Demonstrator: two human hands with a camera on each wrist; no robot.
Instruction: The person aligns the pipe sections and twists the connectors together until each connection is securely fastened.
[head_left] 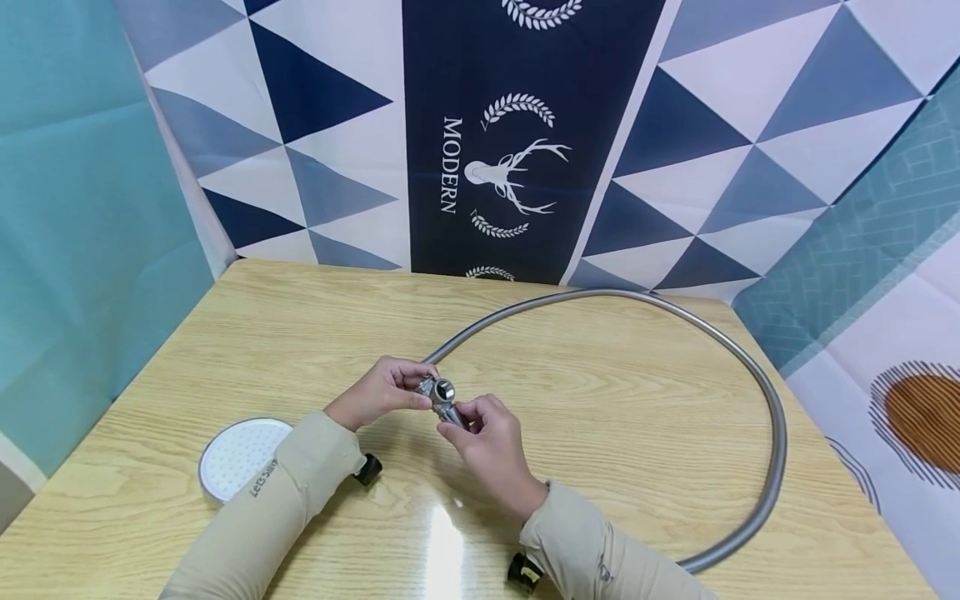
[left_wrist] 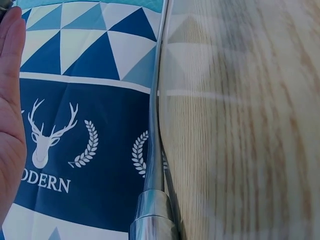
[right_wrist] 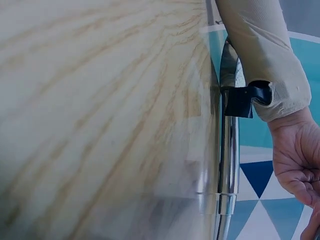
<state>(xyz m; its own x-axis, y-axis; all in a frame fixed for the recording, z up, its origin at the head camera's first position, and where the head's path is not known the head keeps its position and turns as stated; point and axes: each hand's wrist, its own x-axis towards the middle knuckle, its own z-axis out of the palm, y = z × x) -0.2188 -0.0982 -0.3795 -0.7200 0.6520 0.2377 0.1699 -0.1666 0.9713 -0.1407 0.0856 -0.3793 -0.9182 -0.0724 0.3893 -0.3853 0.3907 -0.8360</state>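
Observation:
A small chrome fitting with a round ring-shaped opening [head_left: 443, 405] is held above the table between both hands. My left hand [head_left: 382, 393] pinches its upper left side between thumb and fingers. My right hand [head_left: 495, 442] grips its lower, tube-like part, which is partly hidden by the fingers. To the left lies a round shower head [head_left: 234, 467] with a white face, partly covered by the left sleeve. Its chrome handle [right_wrist: 230, 155] shows in the right wrist view, meeting a grey shower hose [right_wrist: 223, 230] at a collar. In the left wrist view, part of the left hand [left_wrist: 10, 125] appears.
The grey hose [head_left: 777, 433] loops widely across the wooden table [head_left: 637, 400], running from behind the left hand to beneath the right sleeve. Black wrist pieces [head_left: 367, 469] hang under the cuffs. A patterned cloth [head_left: 337, 125] stands behind the table's far edge.

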